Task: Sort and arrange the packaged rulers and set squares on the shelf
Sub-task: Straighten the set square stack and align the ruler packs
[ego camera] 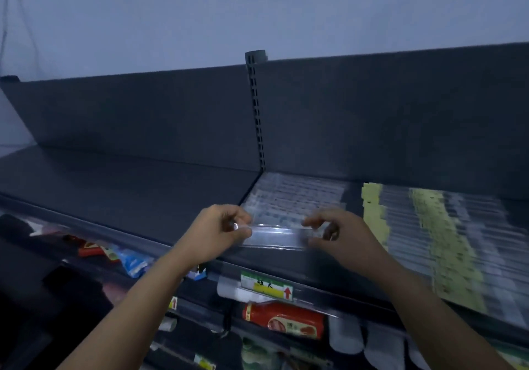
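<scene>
A clear packaged ruler (276, 234) lies crosswise at the front of the dark top shelf (128, 197). My left hand (220, 232) pinches its left end and my right hand (335, 233) pinches its right end. Behind it a row of clear packaged rulers (294, 197) lies flat on the shelf. To the right, several more packaged rulers with yellow labels (435, 240) lie in overlapping rows.
A slotted upright post (256, 111) splits the dark back panel. The shelf's front rail carries a price tag with a red arrow (267, 286). Below hang a red packet (284, 321), white items (346, 336) and blue packs (133, 262).
</scene>
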`<control>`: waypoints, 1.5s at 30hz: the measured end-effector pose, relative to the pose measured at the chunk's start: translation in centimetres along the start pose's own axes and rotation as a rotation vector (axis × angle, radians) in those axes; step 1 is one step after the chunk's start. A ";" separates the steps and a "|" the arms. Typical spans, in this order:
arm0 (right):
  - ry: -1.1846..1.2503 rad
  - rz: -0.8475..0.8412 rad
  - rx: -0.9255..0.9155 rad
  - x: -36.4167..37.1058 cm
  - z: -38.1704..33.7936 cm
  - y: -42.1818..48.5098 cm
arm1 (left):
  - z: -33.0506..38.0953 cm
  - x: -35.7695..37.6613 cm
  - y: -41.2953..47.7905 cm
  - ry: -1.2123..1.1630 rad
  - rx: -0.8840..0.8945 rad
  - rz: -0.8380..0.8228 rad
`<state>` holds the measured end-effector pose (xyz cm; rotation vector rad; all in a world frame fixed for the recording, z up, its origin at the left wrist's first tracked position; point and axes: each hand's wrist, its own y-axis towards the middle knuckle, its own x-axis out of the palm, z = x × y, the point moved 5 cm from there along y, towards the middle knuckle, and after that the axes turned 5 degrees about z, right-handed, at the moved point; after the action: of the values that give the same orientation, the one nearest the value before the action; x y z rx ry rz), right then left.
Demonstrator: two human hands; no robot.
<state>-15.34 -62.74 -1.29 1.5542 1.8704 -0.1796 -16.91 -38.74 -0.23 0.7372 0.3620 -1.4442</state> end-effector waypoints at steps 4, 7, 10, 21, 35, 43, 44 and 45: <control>-0.051 0.076 0.070 1.1 1.0 0.1 | -2.1 0.8 2.8 -0.039 0.049 -0.067; -0.086 0.151 0.121 1.6 1.3 0.3 | -3.3 1.4 4.8 -0.041 0.119 -0.117; -0.144 0.216 0.208 2.0 1.1 0.1 | -4.4 2.1 6.1 -0.044 0.159 -0.185; -0.430 0.230 0.410 2.9 1.9 1.4 | -5.5 3.5 8.9 -0.014 0.271 -0.262; -0.668 0.281 0.380 -0.6 -2.3 -3.6 | 1.0 5.6 8.3 0.267 0.529 -0.201; -0.801 0.426 0.528 -11.3 -3.2 -13.5 | 12.7 12.5 4.5 0.313 0.719 -0.236; -0.790 0.448 0.540 -12.9 -3.1 -14.9 | 14.4 13.6 3.8 0.320 0.730 -0.254; -0.782 0.470 0.550 -14.4 -2.8 -16.2 | 16.3 14.7 3.1 0.318 0.746 -0.264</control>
<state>-30.60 -77.50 4.14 1.8548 0.8498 -0.9872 -15.36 -60.59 3.05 1.5788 0.1527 -1.7260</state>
